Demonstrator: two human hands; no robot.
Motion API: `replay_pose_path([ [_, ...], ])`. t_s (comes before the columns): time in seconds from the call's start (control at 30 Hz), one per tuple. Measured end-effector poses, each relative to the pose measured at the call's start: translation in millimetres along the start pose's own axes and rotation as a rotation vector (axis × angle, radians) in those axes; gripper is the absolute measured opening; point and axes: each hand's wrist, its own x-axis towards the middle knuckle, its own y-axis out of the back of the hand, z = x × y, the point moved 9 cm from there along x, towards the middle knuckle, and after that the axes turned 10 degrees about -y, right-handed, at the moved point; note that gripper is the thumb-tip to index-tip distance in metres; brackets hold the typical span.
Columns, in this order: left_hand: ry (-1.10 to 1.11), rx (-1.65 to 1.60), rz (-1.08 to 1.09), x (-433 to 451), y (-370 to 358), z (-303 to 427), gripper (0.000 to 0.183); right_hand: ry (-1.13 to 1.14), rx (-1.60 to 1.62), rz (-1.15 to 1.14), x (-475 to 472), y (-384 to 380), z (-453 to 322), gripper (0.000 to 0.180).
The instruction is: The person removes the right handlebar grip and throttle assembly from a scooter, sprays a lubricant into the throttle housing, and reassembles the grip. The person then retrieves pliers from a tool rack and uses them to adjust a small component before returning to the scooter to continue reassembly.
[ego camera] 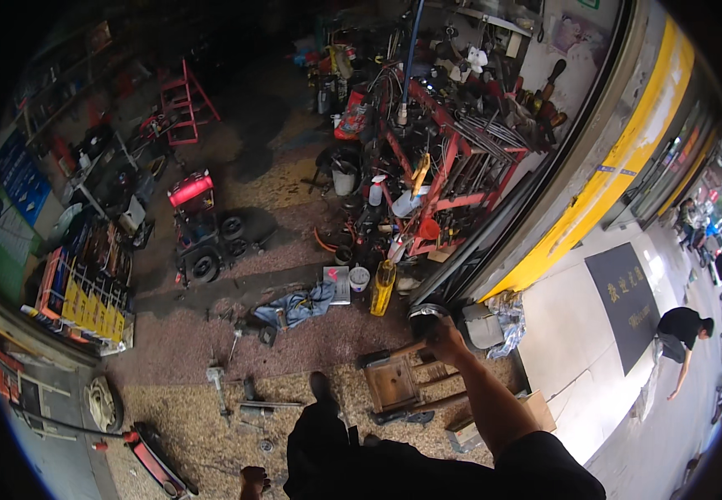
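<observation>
My right hand [445, 340] reaches forward over a wooden chair [392, 382] and meets the near side of a dark round container with a pale rim [428, 309]; its fingers are mostly hidden from this angle. Low in the picture, my left hand [254, 480] hangs with curled fingers, and no object shows in it. On the ground between the hands lie metal shaft-like parts [259, 407], a metal tool or part with a long rod [217, 381] and a small round metal part [266, 445].
A blue cloth [298, 306], white bucket [359, 279] and yellow container [383, 287] stand or lie ahead. A cluttered red metal rack [461, 203] rises at right. A red floor jack [154, 462] lies lower left. Another person [679, 331] bends outside at far right.
</observation>
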Motion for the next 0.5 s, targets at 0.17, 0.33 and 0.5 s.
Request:
replay_pose_path([
  [0.17, -0.366, 0.103, -0.079, 88.1, -60.7, 249.4, 0.013, 0.03, 0.161, 0.109, 96.6, 33.8, -38.7, 0.03],
  [0.33, -1.019, 0.716, 0.064, 77.3, -128.7, 422.8, 0.026, -0.127, 0.306, -0.45, 137.9, -59.6, -7.3, 0.034],
  [0.5, -0.944, 0.068, 0.069, 9.5, -120.9, 430.8, 0.028, 1.393, -0.306, -0.436, 108.3, -128.8, -87.9, 0.042],
])
